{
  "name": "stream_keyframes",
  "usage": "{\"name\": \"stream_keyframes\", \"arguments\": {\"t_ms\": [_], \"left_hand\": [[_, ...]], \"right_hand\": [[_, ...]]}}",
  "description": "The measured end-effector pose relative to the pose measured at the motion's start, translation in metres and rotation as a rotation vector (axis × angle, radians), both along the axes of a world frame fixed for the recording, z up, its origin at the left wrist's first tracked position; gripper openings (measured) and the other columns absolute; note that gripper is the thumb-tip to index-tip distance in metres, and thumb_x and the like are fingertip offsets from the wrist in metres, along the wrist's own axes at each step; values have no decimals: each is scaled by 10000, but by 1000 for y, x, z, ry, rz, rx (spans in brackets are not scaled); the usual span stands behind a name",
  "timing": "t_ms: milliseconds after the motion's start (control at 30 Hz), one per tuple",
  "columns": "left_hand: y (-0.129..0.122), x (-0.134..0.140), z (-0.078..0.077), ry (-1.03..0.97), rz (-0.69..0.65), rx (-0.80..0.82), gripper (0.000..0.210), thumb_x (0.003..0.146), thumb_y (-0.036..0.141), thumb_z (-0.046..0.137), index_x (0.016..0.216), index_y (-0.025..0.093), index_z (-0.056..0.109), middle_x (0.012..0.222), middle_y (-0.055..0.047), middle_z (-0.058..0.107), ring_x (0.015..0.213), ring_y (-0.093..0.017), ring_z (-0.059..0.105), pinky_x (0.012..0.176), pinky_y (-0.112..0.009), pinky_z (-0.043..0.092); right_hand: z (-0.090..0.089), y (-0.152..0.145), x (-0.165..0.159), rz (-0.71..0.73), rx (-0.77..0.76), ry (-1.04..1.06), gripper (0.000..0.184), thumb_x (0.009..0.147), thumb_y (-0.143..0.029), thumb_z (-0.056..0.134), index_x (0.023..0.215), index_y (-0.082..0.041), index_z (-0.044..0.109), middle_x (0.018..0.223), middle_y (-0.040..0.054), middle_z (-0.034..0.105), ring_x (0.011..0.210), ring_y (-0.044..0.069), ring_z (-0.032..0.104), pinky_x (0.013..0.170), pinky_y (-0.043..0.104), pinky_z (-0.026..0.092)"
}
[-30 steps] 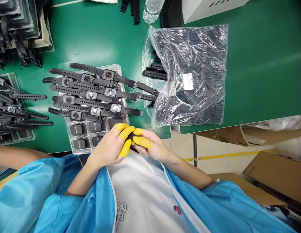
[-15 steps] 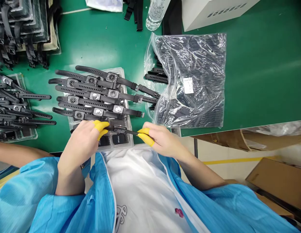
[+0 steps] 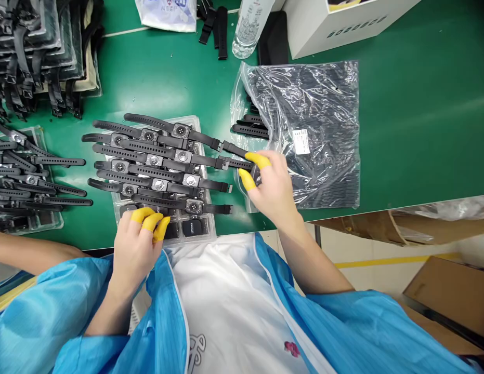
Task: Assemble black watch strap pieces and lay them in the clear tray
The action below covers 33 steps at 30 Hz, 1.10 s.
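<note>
In the head view, my left hand (image 3: 138, 241), with yellow finger cots, is curled over the near left part of a clear plastic tray (image 3: 213, 228). Whatever its bent fingers hold, if anything, is hidden. My right hand (image 3: 273, 189), also in yellow cots, reaches to the mouth of a clear bag. Its thumb and forefinger are apart around the end of a black watch strap (image 3: 239, 163). Several smartwatches with black straps lie face down across the tray, the nearest smartwatch (image 3: 194, 206) just above my left hand. A bare black watch body (image 3: 192, 227) sits in a tray pocket.
The zip bag (image 3: 323, 140) full of black straps lies at right. Another tray of watches (image 3: 50, 221) is at left, below stacked trays (image 3: 66, 67). A bottle (image 3: 249, 31), a white box (image 3: 335, 26) and loose straps (image 3: 222, 34) stand or lie at the back.
The watch stretched between both hands now lies on the tray at the near end of the rows. My right hand has moved up and right to the bag mouth; my left hand has shifted slightly nearer.
</note>
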State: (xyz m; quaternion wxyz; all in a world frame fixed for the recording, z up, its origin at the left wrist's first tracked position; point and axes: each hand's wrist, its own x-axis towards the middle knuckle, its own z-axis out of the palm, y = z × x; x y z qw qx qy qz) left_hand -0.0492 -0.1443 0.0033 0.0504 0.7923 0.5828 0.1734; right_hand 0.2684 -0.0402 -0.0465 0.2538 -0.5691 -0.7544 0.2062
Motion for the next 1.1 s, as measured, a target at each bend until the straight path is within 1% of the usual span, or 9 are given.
{"name": "stream_keyframes", "arguments": {"t_ms": [100, 200, 367, 467, 633, 767, 867, 1000, 1100], "left_hand": [[-14, 3, 7, 166, -4, -85, 145, 972, 220, 627, 1091, 183, 701, 1148, -166, 687, 1026, -322, 588, 792, -455, 479], [-13, 6, 11, 316, -18, -117, 179, 958, 258, 596, 1024, 154, 726, 1074, -192, 699, 1039, -362, 586, 757, -466, 469], [0, 2, 16, 415, -45, -239, 377, 969, 228, 553, 1276, 58, 693, 1273, -237, 682, 1150, -394, 573, 822, -488, 482], [3, -1, 12, 405, -28, -197, 278, 970, 201, 570, 1158, 84, 738, 1211, -226, 702, 1098, -381, 591, 791, -465, 462], [5, 1, -4, 422, -17, -76, 175, 963, 237, 597, 889, 144, 725, 1041, -200, 715, 981, -357, 596, 729, -444, 438], [8, -6, -8, 367, -29, -69, 163, 979, 225, 566, 878, 174, 683, 894, -154, 691, 913, -336, 594, 712, -434, 463], [8, -16, 4, 236, -43, -162, 125, 974, 177, 544, 958, 182, 667, 910, -128, 700, 914, -321, 626, 740, -432, 509], [8, -14, 24, -186, 95, -276, 240, 995, 286, 603, 1217, 200, 632, 1067, -89, 731, 947, -252, 704, 776, -363, 573], [11, 11, 23, -569, 178, -327, 236, 1019, 260, 590, 1250, 212, 593, 1127, -80, 734, 1017, -208, 734, 874, -331, 598]], "right_hand": [[-21, 21, -4, -8, -86, -185, 337, 1035, -332, 534, 1283, -148, 671, 1233, 207, 634, 1152, 394, 572, 969, 547, 481], [-34, 31, -9, -12, -160, -283, 275, 1035, -294, 509, 1166, -149, 704, 1106, 186, 659, 1051, 380, 587, 907, 514, 477], [-35, 33, -8, 58, -166, -312, 273, 1034, -364, 543, 1146, -156, 682, 1037, 166, 677, 991, 364, 585, 851, 474, 459], [-32, 32, -4, 155, -133, -325, 266, 1023, -387, 581, 1144, -176, 689, 1029, 154, 674, 990, 354, 584, 829, 450, 449], [-32, 31, -4, 189, -72, -272, 223, 1041, -259, 490, 1046, -181, 699, 1090, 168, 693, 1009, 341, 607, 822, 447, 449], [-34, 30, -4, 89, -105, 34, 198, 1055, -282, 459, 1023, -198, 635, 1045, 148, 730, 954, 306, 658, 829, 445, 486], [-24, 27, -4, -107, -141, 488, 201, 1098, -406, 439, 1074, -245, 559, 874, 48, 719, 801, 236, 681, 777, 397, 525], [9, 14, -7, -225, -177, 1022, 257, 1059, -538, 543, 1088, -283, 535, 748, -31, 638, 630, 173, 618, 664, 339, 528], [34, -10, -15, -108, -392, 1186, 307, 1007, -550, 648, 1113, -283, 541, 639, -70, 570, 532, 158, 562, 574, 315, 509]]}}
